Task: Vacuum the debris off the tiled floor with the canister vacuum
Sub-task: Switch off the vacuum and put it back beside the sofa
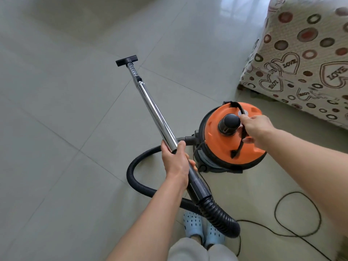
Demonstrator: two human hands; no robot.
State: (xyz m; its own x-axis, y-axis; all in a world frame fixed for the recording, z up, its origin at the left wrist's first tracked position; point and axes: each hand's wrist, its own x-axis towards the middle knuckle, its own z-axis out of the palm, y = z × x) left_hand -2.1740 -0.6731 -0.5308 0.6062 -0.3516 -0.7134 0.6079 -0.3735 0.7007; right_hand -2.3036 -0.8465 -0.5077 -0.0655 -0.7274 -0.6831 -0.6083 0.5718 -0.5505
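Note:
An orange-lidded canister vacuum (222, 146) stands on the pale tiled floor (66, 110) right of centre. My right hand (256, 129) grips the black carry handle (237, 147) across its lid, beside a black knob (228, 123). My left hand (177, 161) grips the lower end of the chrome wand (150, 104). The wand slants up and left to a small black floor nozzle (127, 60) resting on the tiles. A black ribbed hose (216, 210) loops from the wand's end round to the canister's side. I see no debris on the tiles.
A sofa in a cover printed with hearts and circles (305, 53) stands close on the right, just behind the canister. A thin black power cord (297, 213) coils on the floor at the lower right. My feet in light blue clogs (203, 227) stand below the hose.

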